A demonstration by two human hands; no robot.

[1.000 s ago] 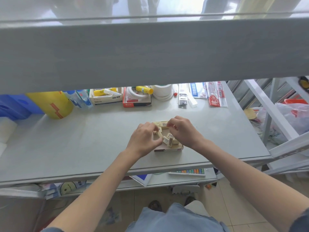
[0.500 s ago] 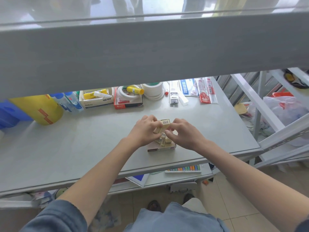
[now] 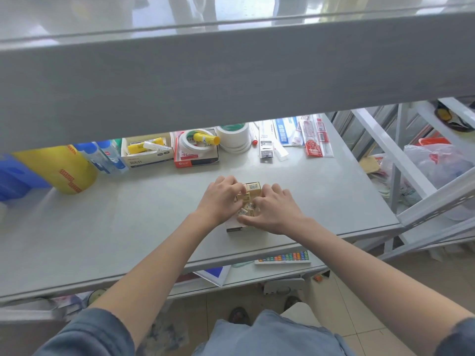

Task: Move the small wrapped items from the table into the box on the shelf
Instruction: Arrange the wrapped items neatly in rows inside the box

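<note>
A small cardboard box sits on the grey shelf, near its front edge. Several small beige wrapped items with barcode labels lie in it between my hands. My left hand curls its fingers over one beige item at the box's left side. My right hand has its fingers bent down into the box, touching the items there. The box's raised flap with a barcode stands behind the fingers. Most of the box's inside is hidden by both hands.
Along the back of the shelf stand a yellow tape roll, blue glue bottles, a white box of glue sticks, a red box with tape, white tape rolls and packaged rulers. An upper shelf edge overhangs.
Both hands have closed in over the box. The right hand has dropped lower into it and the left hand has shifted over a beige item.
</note>
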